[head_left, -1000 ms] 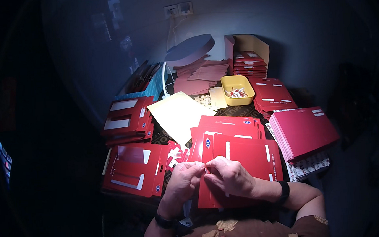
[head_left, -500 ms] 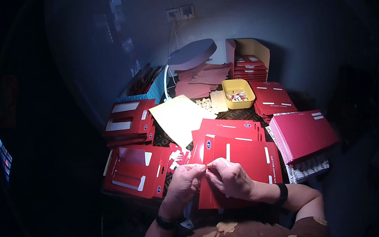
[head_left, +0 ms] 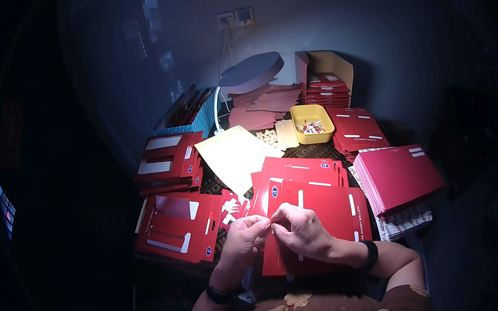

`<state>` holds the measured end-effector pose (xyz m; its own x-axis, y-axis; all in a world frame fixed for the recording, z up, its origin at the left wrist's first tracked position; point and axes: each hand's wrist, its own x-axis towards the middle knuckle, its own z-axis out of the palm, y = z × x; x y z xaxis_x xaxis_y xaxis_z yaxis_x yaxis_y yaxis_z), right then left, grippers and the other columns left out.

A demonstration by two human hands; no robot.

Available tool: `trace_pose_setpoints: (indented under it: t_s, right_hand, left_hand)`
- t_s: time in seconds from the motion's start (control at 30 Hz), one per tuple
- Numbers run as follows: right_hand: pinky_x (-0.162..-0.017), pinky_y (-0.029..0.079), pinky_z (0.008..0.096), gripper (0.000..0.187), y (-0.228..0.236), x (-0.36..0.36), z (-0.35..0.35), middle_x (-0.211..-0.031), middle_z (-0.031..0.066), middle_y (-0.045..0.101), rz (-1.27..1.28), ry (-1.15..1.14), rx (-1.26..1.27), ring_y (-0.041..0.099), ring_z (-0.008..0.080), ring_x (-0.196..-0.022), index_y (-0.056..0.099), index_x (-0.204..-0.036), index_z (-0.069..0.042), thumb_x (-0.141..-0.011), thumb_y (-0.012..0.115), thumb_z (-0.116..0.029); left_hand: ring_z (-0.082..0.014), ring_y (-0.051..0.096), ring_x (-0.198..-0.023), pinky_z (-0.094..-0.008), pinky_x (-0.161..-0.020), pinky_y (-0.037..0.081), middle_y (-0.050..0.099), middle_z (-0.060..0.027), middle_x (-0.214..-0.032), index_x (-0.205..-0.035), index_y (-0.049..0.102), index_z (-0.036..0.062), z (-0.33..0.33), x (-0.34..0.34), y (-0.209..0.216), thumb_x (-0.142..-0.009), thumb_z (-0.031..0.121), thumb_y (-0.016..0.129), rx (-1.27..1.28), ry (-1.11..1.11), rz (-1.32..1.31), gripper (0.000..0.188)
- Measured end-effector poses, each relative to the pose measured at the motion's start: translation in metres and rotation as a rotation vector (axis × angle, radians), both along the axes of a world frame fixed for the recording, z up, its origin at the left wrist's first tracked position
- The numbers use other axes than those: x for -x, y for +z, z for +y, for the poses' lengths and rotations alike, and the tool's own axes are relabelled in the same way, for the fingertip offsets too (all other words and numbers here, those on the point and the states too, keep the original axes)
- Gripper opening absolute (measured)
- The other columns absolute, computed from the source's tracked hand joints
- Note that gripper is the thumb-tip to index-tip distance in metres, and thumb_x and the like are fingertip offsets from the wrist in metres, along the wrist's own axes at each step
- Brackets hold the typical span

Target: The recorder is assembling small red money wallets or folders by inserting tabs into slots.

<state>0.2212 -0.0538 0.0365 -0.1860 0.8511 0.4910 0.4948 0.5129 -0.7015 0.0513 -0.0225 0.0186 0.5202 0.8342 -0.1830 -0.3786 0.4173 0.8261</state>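
Observation:
Above a red printed card sleeve [head_left: 327, 210] with white slots, my left hand [head_left: 243, 240] and my right hand [head_left: 304, 232] meet fingertip to fingertip. Both are closed in a pinch. Whatever sits between the fingertips is too small to make out. More red sleeves [head_left: 270, 168] lie fanned out under and behind this one. Close to my left hand is a loose heap of small red and white pieces [head_left: 233, 210]. A red sleeve with cut-out windows [head_left: 206, 203] tops a pile to the left.
A bright cream sheet [head_left: 234, 153] lies under a lamp [head_left: 252, 72]. Behind are a yellow tub [head_left: 314, 138] of small pieces and an open carton [head_left: 339, 64] of red packs. Pink-red folders [head_left: 401, 174] stack at right; a blue patterned box [head_left: 201, 121] stands back left.
My right hand's bent fingers have lifted and shifted slightly at the pinch, and my left fingers have turned a little. The hands stay together in the same spot.

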Motion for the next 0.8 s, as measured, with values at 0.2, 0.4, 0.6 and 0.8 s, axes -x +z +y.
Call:
trace_pose_setpoints:
  t_s: [0.2,0.4,0.6,0.8]
  right_hand:
    - [-0.063,0.053,0.0269,0.007,-0.0061,-0.0001,0.0019,-0.077,0.0118,0.062,0.078,0.043,0.016,0.066,0.0174,-0.072,0.058,-0.088,0.002,-0.082,0.062,-0.001]
    - [-0.063,0.054,0.027,0.007,-0.0039,0.0001,0.0017,-0.076,0.0118,0.062,0.073,0.003,0.008,0.066,0.0173,-0.072,0.059,-0.086,0.003,-0.082,0.063,-0.001]
    - [-0.062,0.054,0.0293,0.01,-0.0016,0.0024,0.0017,-0.077,0.0137,0.062,0.037,-0.03,-0.033,0.066,0.0208,-0.072,0.06,-0.087,0.003,-0.08,0.065,-0.003]
    - [-0.063,0.053,0.0305,0.012,0.0026,0.0056,0.0013,-0.077,0.0144,0.062,-0.004,-0.052,0.009,0.066,0.0233,-0.071,0.058,-0.085,0.003,-0.079,0.066,-0.004]
  left_hand:
    - [0.0006,0.042,-0.047,-0.0133,-0.041,0.032,0.056,0.0019,-0.067,-0.088,0.06,0.0006,0.0019,0.0011,-0.0038,-0.092,0.013,0.055,-0.006,0.011,-0.046,0.014]
    - [0.001,0.042,-0.047,-0.0128,-0.04,0.031,0.056,0.0019,-0.067,-0.088,0.06,0.0,0.0032,0.0006,-0.0091,-0.093,0.012,0.054,0.014,-0.009,-0.09,0.014]
    - [0.0,0.046,-0.047,-0.0129,-0.041,0.034,0.058,0.0007,-0.067,-0.087,0.061,-0.0005,0.005,0.0046,-0.0092,-0.093,0.012,0.055,0.027,-0.046,-0.141,0.015]
    - [-0.0015,0.049,-0.05,-0.0143,-0.042,0.038,0.059,-0.0004,-0.068,-0.087,0.06,-0.0001,0.005,0.0058,-0.0107,-0.093,0.011,0.054,0.01,-0.05,-0.116,0.014]
